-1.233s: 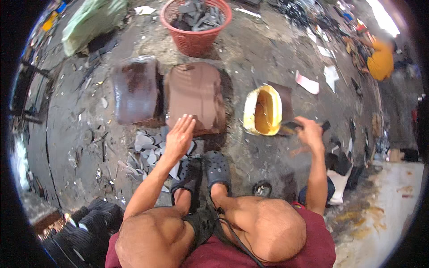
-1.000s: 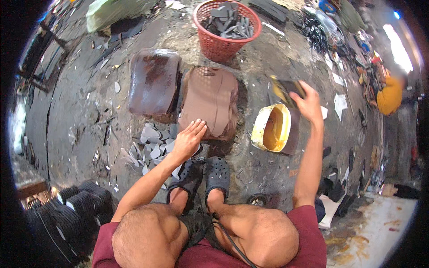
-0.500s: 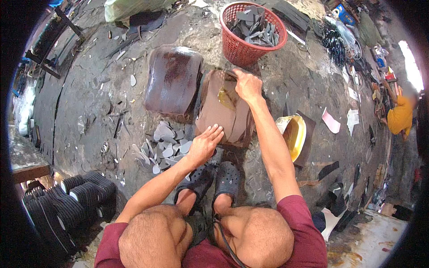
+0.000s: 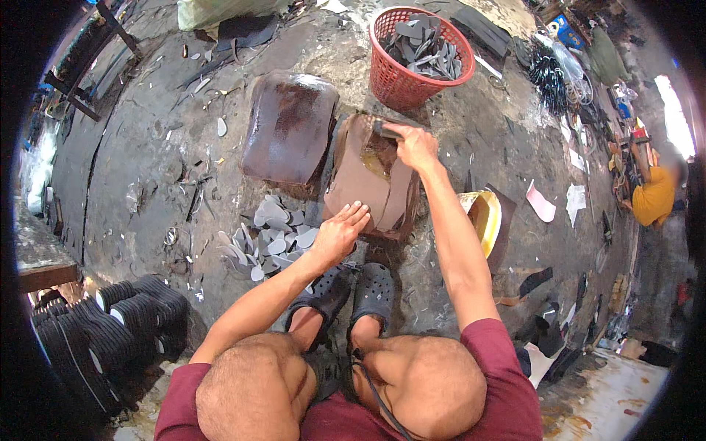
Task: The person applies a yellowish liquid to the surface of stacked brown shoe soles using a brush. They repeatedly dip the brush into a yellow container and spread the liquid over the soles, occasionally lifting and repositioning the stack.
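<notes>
My right hand [image 4: 418, 147] is closed around a dark-handled glue brush [image 4: 384, 130], though its bristles are hard to make out. Its tip is at the far edge of a brown sheet [image 4: 358, 189] topping a low stack. Wet yellowish glue [image 4: 376, 162] lies on that sheet, near the brush. On the sheet's near edge rests my left hand [image 4: 342, 231], fingers stretched out and holding nothing. Left of the stack sits a second one with a glossy dark-brown top [image 4: 288, 131]. Small grey rounded cutouts [image 4: 273, 237] are heaped by my left wrist.
Beyond the stack stands a red plastic basket [image 4: 419, 77] filled with grey cutouts. An open container with yellow glue [image 4: 484, 224] lies right of my forearm. Rows of black soles [image 4: 121, 323] occupy the near left. Another person in yellow [image 4: 653, 195] is at far right.
My right hand has shifted slightly right and nearer with the brush, and more of its dark handle shows. My left hand stays on the sheet. The whole view has moved a little.
</notes>
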Available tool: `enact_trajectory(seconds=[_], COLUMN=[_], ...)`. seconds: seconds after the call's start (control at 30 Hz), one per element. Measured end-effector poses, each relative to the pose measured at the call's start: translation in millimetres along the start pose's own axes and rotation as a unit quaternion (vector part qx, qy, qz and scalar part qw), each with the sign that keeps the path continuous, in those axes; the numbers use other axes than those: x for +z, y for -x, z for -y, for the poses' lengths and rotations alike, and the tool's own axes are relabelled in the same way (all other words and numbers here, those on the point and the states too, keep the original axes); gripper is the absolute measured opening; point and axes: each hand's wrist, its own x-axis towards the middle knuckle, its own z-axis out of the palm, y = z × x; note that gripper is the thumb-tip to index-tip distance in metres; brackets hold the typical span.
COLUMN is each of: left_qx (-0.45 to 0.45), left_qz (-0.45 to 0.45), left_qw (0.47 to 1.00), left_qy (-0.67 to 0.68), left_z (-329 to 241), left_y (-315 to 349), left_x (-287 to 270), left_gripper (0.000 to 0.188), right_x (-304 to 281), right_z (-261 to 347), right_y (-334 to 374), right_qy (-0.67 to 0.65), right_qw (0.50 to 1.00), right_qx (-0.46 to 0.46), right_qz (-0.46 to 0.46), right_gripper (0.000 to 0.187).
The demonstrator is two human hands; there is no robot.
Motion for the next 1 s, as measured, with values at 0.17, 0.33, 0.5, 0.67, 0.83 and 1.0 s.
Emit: enact_trajectory(seconds=[0.17,0.33,0.5,0.67,0.83,1.0], left_qx=[-0.009,0.021,0.003,-0.09,-0.167,-0.228], left_qz=[0.019,-0.006,-0.006,-0.198,-0.272,-0.327], left_qw=[1.0,0.999,1.0,0.97,0.94,0.904], left_qy=[-0.002,-0.025,0.028,0.104,0.123,0.154], left_z=[0,1,0,5,14,15], left_y=[-4,-13,7,40,45,41], left_x=[-6,-8,-13,-15,-33,-44], left_gripper=[0.054,0.054,0.046,0.038,0.034,0.027], right_x=[-7,-7,-8,2,15,17], right_z=[27,22,39,64,66,88], right_y=[5,-11,17,56,99,149], right_qy=[0.006,-0.012,-0.029,-0.008,-0.011,0.024], right_qw=[0.988,0.997,0.989,0.984,0.977,0.974], right_qx=[-0.074,-0.016,-0.069,-0.123,-0.195,-0.213], right_qz=[0.135,0.077,0.125,0.128,0.087,0.071], right_gripper=[0.046,0.042,0.043,0.04,0.045,0.043])
